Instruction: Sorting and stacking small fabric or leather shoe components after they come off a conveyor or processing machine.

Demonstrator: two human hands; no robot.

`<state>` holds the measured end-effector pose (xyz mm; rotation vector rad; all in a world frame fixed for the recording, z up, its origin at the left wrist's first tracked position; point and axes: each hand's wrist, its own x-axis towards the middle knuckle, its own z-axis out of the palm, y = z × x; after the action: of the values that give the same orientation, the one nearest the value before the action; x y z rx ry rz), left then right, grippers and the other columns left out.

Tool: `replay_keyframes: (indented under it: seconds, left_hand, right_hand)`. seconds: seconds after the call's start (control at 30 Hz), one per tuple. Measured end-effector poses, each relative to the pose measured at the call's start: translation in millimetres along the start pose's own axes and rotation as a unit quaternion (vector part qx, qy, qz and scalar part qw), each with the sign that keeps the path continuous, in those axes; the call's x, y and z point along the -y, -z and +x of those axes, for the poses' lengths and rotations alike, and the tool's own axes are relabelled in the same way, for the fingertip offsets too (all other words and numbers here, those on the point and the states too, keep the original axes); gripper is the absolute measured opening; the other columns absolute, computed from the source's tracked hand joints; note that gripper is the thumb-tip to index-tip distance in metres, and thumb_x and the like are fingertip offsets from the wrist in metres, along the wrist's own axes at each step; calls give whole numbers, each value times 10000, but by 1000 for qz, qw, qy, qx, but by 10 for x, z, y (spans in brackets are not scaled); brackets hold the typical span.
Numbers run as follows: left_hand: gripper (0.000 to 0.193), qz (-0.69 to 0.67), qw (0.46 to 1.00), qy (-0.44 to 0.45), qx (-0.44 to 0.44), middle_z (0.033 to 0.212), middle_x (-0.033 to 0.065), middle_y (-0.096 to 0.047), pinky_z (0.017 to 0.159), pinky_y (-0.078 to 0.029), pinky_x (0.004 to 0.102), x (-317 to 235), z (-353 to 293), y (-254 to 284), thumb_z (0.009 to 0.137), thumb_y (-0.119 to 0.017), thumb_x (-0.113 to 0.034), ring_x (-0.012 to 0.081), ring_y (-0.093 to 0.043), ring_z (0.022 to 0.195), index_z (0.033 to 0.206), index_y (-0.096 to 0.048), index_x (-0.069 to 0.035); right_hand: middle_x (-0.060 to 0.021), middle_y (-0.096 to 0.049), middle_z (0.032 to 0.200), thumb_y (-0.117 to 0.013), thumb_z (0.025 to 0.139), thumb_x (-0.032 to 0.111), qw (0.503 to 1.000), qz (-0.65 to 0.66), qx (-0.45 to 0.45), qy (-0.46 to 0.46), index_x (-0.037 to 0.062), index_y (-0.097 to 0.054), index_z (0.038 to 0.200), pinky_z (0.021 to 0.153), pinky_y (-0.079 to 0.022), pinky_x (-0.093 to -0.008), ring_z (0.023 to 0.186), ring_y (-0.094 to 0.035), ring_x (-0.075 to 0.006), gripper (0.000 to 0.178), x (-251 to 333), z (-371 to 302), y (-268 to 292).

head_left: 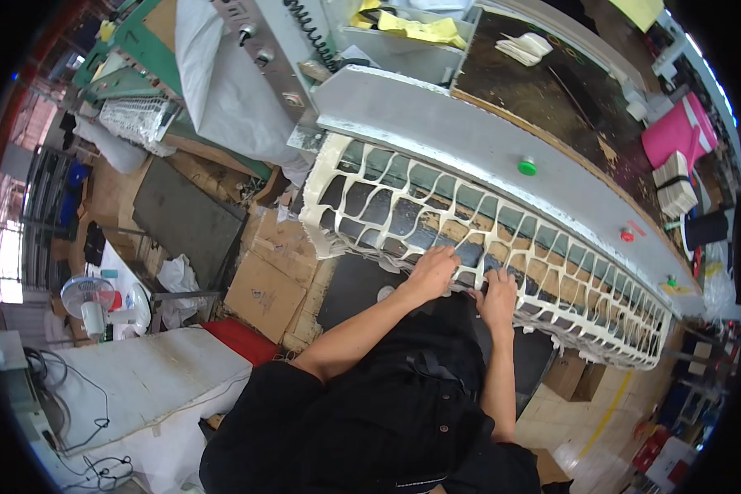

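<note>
A long off-white sheet with rows of cut-out holes [314, 198], like a cut-out web, lies along the grey machine's bed in front of me. Its near edge hangs down in ragged folds. My left hand [435, 272] is closed on the near edge around the middle, fingers curled over the strands. Just to its right, my right hand [499, 300] pinches the same edge with bent fingers. Dark and tan board surface [469, 243] shows through the holes under the sheet.
Behind the sheet runs the grey machine beam [436, 123] with a green button [527, 167]. A dark worktop [543, 70] and a pink bucket [675, 132] stand beyond. To the left are flattened cardboard [263, 288], a fan [88, 300] and a white table [148, 370].
</note>
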<state>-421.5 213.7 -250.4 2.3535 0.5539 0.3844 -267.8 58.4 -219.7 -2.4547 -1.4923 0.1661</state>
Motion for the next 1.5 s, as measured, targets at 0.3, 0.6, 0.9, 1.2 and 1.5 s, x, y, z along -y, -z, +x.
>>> replay_keyframes:
  seconds: [0.3, 0.6, 0.9, 1.2, 1.5]
  left_hand:
    - [554, -64, 988, 2, 143, 1240, 222, -693, 1023, -524, 522, 79, 132, 214, 783, -915, -412, 437, -635, 1230, 1181, -756, -62]
    - [920, 78, 972, 220, 30, 1296, 304, -585, 786, -633, 498, -190, 1661, -268, 852, -851, -476, 465, -742, 948, 1528, -451, 4]
    - [730, 72, 972, 214, 67, 1146, 272, -695, 760, -639, 488, 204, 1767, -52, 798, -865, -467, 420, -768, 885, 1308, -616, -7]
    - [442, 87, 982, -72, 150, 1235, 141, -732, 995, -538, 530, 74, 2417, 507, 774, -847, -314, 370, -696, 1171, 1149, -738, -106]
    - [641, -55, 998, -39, -4, 1562, 214, -563, 1202, -398, 518, 345, 1778, -183, 873, -626, 59, 395, -543, 1431, 1482, -636, -145]
  right_hand:
    - [-179, -631, 1000, -967, 708, 254, 994, 98, 28, 48, 14, -707, 988, 870, -495, -520, 995, -604, -419, 451, -244, -220, -55]
    - [-136, -729, 894, -801, 934, 89, 968, 209, -123, -60, -16, -755, 955, 792, -557, -340, 828, -707, -236, 116, -795, 944, -182]
    - [-96, -694, 868, -862, 864, 113, 959, 211, -182, -47, 57, -742, 924, 747, -499, -411, 786, -636, -285, 146, -882, 1323, -585]
    - [-141, -589, 1372, -883, 838, 186, 835, 453, -303, -75, 50, -591, 1435, 1012, -479, -372, 1201, -581, -258, 678, -1162, 1127, -685]
    - [-191, -481, 1645, -954, 734, 279, 971, 223, -90, 10, 143, -534, 1548, 1236, -330, -550, 1534, -419, -428, 925, -1174, 1209, -415]
